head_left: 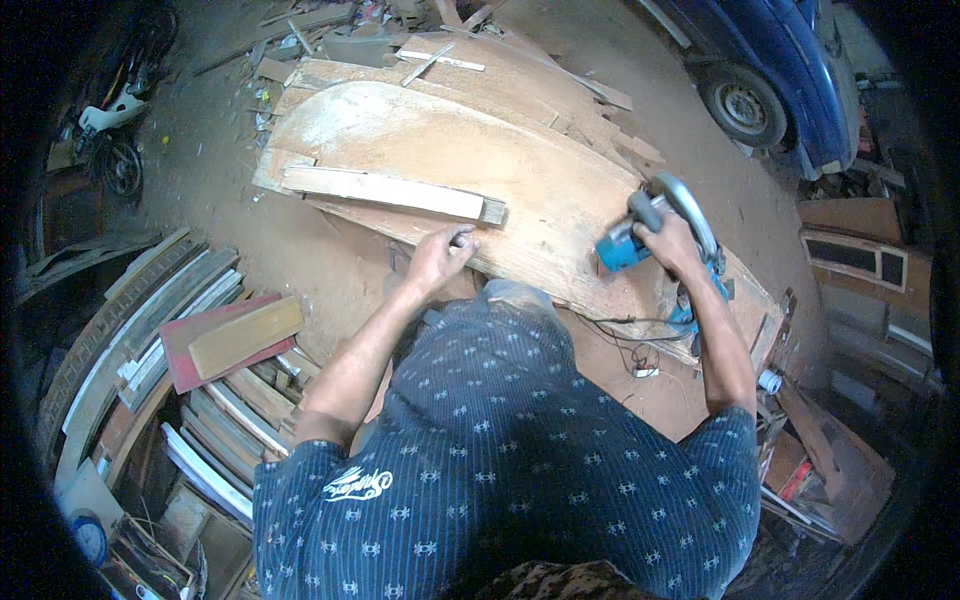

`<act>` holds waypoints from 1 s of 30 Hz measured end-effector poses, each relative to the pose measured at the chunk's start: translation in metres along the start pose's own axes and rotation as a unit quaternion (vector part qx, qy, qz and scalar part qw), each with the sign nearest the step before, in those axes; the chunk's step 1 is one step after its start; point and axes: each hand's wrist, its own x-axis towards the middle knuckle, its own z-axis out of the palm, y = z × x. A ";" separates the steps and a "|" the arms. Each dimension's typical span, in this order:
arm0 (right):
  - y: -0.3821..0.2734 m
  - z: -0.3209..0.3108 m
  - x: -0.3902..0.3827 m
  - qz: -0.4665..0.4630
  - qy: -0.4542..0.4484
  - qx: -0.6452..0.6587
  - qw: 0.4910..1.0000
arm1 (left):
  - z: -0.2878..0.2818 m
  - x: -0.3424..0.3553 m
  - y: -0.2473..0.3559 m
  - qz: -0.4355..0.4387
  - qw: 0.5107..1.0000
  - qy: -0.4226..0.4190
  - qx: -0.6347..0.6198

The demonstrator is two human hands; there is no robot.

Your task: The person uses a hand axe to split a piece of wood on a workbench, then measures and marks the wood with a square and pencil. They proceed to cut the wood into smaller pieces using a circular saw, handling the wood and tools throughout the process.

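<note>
My right hand (667, 243) is wrapped round the handle of a blue circular saw (622, 250) with a curved silver guard, over the right part of a large wooden board (400, 125). The saw is slightly blurred. My left hand (440, 258) is curled closed at the board's near edge, just below the end of a pale wooden beam (385, 190). A small dark spot shows at its fingers, too small to name. The beam lies lengthwise on the board; its right end is grey. Beside my right forearm rests another blue power tool (684, 315), partly hidden by the arm.
Black cords (620, 325) hang along the board's near edge. Stacked wood strips (215, 405) and a tan block (245, 337) on a red board lie at left. A blue vehicle (800, 80) stands far right. Wood scraps (340, 48) litter the back; a motorbike (115, 130) stands far left.
</note>
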 end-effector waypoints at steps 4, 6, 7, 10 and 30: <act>-0.012 -0.032 -0.059 0.082 -0.010 0.375 0.923 | 0.028 0.021 0.048 -0.104 0.977 -0.067 -0.174; -0.021 -0.027 -0.071 0.027 -0.025 0.465 0.885 | 0.041 0.035 0.059 -0.191 0.931 -0.101 -0.296; -0.025 -0.021 -0.073 0.009 -0.035 0.481 0.876 | 0.042 0.040 0.064 -0.222 0.924 -0.106 -0.294; -0.027 0.005 -0.081 -0.075 -0.087 0.484 0.867 | 0.055 0.048 0.054 -0.277 0.845 -0.111 -0.443; -0.021 0.123 -0.018 -0.315 -0.108 0.224 0.916 | 0.085 0.035 -0.022 -0.351 0.873 0.044 -0.335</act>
